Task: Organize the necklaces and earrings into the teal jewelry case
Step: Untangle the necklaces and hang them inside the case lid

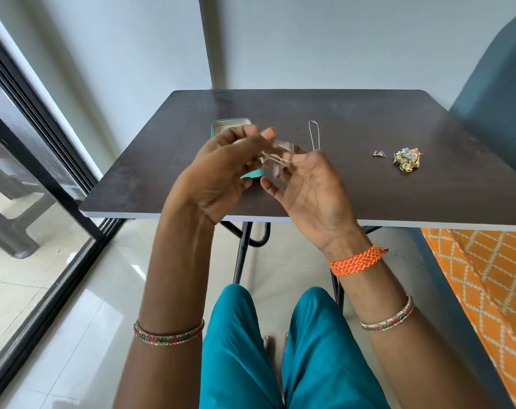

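While both hands work above the near edge of the dark table (pixel 280 107), the scene reads as follows.

Held item: a thin pale chain (pixel 278 160) — blurred, probably a necklace — strung between the two hands in front of the teal jewelry case (pixel 221 128).
Left hand (pixel 221 172): fingers curled, fingertips pinching one end of the chain.
Right hand (pixel 309 184): thumb and forefinger pinching the other end; remaining fingers relaxed.
Handling: judged very light, limp, prone to tangling and slipping; best taken near the clasp or ends, not bunched.
Case: open, partly hidden behind the left hand.
Silver necklace (pixel 314 135): lying just right of the case.
Small earrings (pixel 379 154): farther right of the case.
Ornate jewelry cluster (pixel 407 159): farthest right of the case.
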